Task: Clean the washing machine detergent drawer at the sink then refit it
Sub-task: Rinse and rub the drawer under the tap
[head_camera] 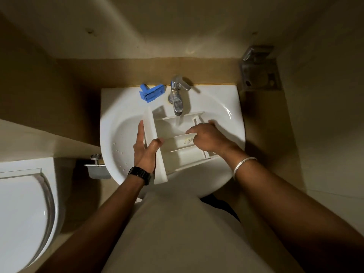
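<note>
The white detergent drawer (178, 149) lies across the white sink (118, 123), open side up, under the chrome tap (177, 99). Water runs from the tap into the drawer's far compartment. My left hand (146, 149) grips the drawer's front panel, thumb on the inner side and fingers behind it. My right hand (208, 136) reaches into the drawer, its fingers curled over the compartment walls at the right end; a forefinger points toward the stream. A blue drawer insert (151, 92) sits on the sink's back ledge, left of the tap.
A white toilet (23, 213) stands at the lower left. A metal holder (97, 168) is fixed below the sink's left rim. A metal wall bracket (258, 69) sits at the back right. Beige walls close in on both sides.
</note>
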Demonstrator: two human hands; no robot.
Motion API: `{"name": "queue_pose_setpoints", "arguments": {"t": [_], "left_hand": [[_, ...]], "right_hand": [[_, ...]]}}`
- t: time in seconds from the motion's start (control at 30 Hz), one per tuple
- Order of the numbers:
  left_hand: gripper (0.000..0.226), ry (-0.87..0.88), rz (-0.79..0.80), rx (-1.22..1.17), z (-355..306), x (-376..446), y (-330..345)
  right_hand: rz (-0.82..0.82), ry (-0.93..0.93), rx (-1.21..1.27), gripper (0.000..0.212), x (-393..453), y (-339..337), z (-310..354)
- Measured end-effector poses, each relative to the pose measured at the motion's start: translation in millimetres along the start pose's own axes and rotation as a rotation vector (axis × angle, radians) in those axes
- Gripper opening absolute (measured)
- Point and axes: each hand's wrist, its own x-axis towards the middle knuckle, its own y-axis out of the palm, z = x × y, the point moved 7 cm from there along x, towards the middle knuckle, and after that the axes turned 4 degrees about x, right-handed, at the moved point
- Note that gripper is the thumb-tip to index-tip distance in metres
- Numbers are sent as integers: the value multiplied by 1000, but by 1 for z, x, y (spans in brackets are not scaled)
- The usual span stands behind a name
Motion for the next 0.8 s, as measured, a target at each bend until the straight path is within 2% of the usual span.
{"name": "queue_pose_setpoints", "arguments": {"t": [0.1,0.13,0.3,0.33,0.4,0.5,0.67,0.8], "left_hand": [[96,-32,-30,-22,-12,-5,-2],[94,-34,-43,-12,-17,-8,-2],[101,-76,-138,64,-25,-30,-9],[102,-92,-153,57,-27,-33,-12],[101,-99,-188,59,-31,-40,-16],[105,-111,-253,68,-32,-49,-23],[126,-143,-237,82,-37,-64,-26],[134,-228,-202,131,-35,-83,-29]], "right_hand": [[-244,82,548,39,3,-14,-17],[-337,121,656,33,3,-14,-21],[-582,248,703,20,16,2,-23],[-574,292,700,20,20,4,-28],[-431,380,721,26,33,14,-37],[-249,394,826,23,46,27,-36],[-265,338,759,12,49,28,-27],[-313,301,671,34,46,24,-22]]}}
